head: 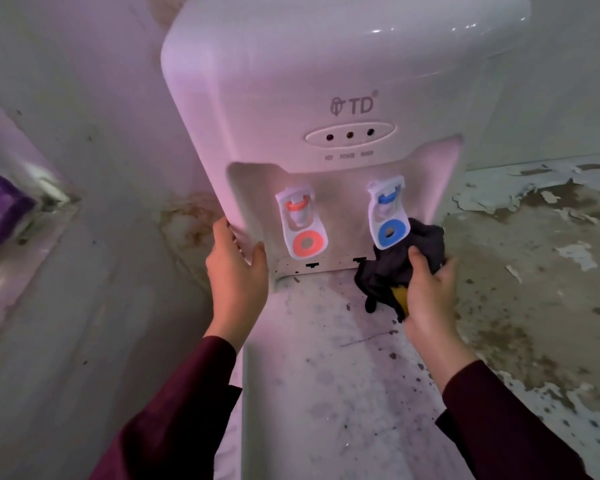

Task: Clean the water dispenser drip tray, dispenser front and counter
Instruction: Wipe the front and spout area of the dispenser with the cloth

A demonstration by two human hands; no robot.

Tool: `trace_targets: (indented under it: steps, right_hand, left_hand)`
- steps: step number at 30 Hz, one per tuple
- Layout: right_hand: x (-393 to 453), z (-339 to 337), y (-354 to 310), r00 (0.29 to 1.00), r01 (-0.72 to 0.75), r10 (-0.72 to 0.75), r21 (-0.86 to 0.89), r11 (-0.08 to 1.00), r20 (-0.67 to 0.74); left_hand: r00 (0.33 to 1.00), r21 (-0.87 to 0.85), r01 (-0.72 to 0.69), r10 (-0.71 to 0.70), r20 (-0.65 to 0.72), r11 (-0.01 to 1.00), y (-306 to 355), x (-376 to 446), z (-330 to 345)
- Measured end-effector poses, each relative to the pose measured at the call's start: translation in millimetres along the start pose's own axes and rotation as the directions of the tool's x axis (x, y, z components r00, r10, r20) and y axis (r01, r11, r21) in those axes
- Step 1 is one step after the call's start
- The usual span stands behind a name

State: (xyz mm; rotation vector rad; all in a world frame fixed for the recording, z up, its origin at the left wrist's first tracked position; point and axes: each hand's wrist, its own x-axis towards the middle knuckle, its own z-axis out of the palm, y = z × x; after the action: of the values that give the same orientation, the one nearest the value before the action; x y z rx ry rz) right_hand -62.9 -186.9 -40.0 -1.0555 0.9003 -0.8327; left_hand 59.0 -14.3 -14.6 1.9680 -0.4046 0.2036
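Observation:
A white water dispenser (309, 81) fills the middle of the head view, with a red tap (300, 226) and a blue tap (387, 216) in its recess. My left hand (236, 268) grips the left edge of the recess wall. My right hand (426, 296) holds a bunched dark cloth (395, 268) with a yellow patch, pressed into the lower right corner of the recess under the blue tap. Below the taps the dispenser's front panel (326, 393) is speckled with dark spots. No drip tray is visible in the recess.
A stained wall (101, 202) stands close on the left, with a purple object (0, 209) at the far left edge. To the right, a surface with peeling, flaking paint (534, 254) runs beside the dispenser.

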Motion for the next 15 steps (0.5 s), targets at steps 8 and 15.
trace_targets:
  steps: [8,15]
  right_hand:
    - [-45,34,35,0.933,0.275,-0.209,-0.207,0.939,0.291]
    - [-80,92,60,0.798,0.576,-0.457,-0.274,0.770,0.392]
  left_hand:
    - [0.995,-0.071,-0.061,0.066,0.073,0.996,-18,6,-9]
    - [0.979,-0.130,-0.043,0.068,0.191,0.991,-26,9,-6]
